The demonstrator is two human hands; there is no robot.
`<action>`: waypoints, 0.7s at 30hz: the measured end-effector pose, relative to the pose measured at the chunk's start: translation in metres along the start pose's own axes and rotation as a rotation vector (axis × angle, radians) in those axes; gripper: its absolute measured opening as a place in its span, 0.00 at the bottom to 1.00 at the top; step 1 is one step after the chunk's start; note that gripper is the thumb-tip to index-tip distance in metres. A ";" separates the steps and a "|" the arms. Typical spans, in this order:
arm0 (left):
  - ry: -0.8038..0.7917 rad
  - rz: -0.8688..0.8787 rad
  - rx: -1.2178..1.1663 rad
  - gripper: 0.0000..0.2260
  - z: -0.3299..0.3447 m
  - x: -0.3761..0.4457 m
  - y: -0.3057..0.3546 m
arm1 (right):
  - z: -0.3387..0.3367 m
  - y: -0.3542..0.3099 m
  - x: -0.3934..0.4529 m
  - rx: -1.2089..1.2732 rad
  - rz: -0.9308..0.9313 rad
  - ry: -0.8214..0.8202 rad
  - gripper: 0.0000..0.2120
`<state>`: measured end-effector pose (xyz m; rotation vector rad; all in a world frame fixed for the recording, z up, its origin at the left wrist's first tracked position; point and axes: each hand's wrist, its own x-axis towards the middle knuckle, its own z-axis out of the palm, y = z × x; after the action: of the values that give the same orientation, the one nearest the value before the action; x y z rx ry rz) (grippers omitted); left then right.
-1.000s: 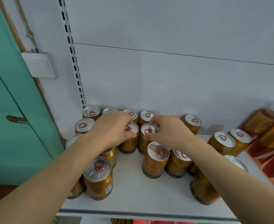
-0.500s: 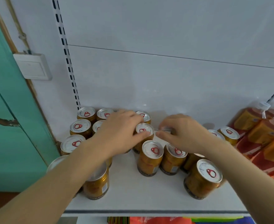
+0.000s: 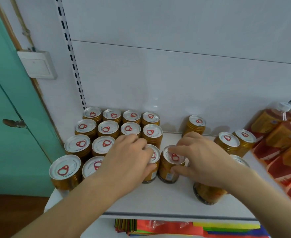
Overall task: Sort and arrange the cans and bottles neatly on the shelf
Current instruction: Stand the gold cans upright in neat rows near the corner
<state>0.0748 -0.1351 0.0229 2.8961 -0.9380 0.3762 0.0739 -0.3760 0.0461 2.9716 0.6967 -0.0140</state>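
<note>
My left hand [image 3: 129, 157] was clamped over the top and side of one gold can [image 3: 153, 166]; my right hand [image 3: 203, 160] gripped the next can [image 3: 170, 166], fingertips on its rim and thumb on the label side. The two cans stood upright, nearly touching, mid-shelf [image 3: 167, 200]. My read: I held both from above so I could slide them left as a pair into the block of cans [image 3: 107, 133] packed tight against the shelf's left back corner, filling out its front right edge.

Stragglers stood well apart on the right: a single can [image 3: 195, 125] at the back wall, a pair [image 3: 235, 142] near the bottles [image 3: 278, 133], and one front can [image 3: 208, 194] partly under my right wrist. Bottles kept to the far right, so the sort by type looked roughly done; cans not yet squared.

Writing: red pull rings on every lid, ring of small print around each, too blurred to read. Barcode-like patch on the right can's label, unreadable. No brand legible.
</note>
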 end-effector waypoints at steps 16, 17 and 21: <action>0.033 -0.135 -0.123 0.14 0.002 -0.012 -0.045 | 0.010 -0.063 0.026 0.048 0.201 0.083 0.23; 0.032 -0.142 -0.128 0.14 0.003 -0.010 -0.046 | 0.011 -0.064 0.026 0.059 0.212 0.086 0.23; 0.010 -0.146 -0.140 0.16 0.004 -0.005 -0.048 | 0.013 -0.067 0.027 0.088 0.251 0.093 0.22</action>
<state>0.0995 -0.0936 0.0177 2.8097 -0.7146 0.3018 0.0679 -0.3053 0.0267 3.1386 0.3341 0.1145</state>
